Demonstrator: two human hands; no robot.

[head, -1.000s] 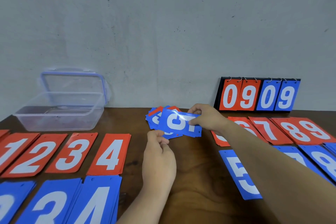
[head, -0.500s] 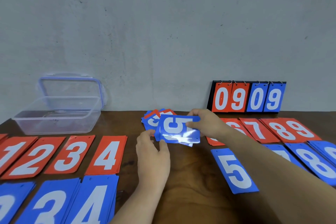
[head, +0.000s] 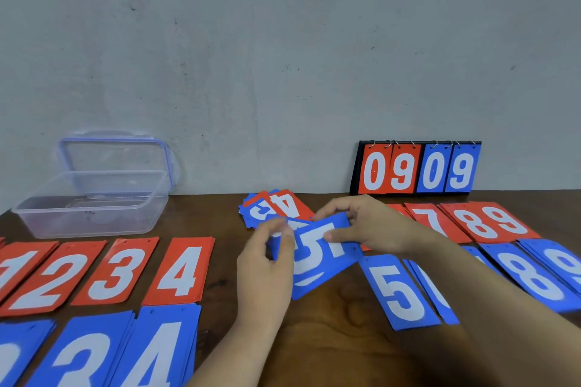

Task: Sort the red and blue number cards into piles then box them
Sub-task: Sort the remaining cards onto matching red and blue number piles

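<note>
A blue 5 card (head: 317,256) is held above the table's middle, tilted. My left hand (head: 267,264) pinches its left edge and my right hand (head: 364,226) grips its top right. Behind them lies a loose heap of mixed cards (head: 276,207) with a red 4 on top. Red piles 1 to 4 (head: 119,270) run along the left, blue piles (head: 154,352) below them. To the right lie a blue 5 pile (head: 399,292), blue 8 (head: 531,276), and red 7, 8, 9 (head: 490,221).
A clear plastic box (head: 91,214) stands open at the back left, its lid (head: 116,154) leaning on the wall. A black flip scoreboard (head: 416,168) showing 09 09 stands at the back right. Bare brown table (head: 339,317) shows in front of my hands.
The held blue 5 card has come toward me and tilted, away from the heap. A red 4 now shows on top of the heap.
</note>
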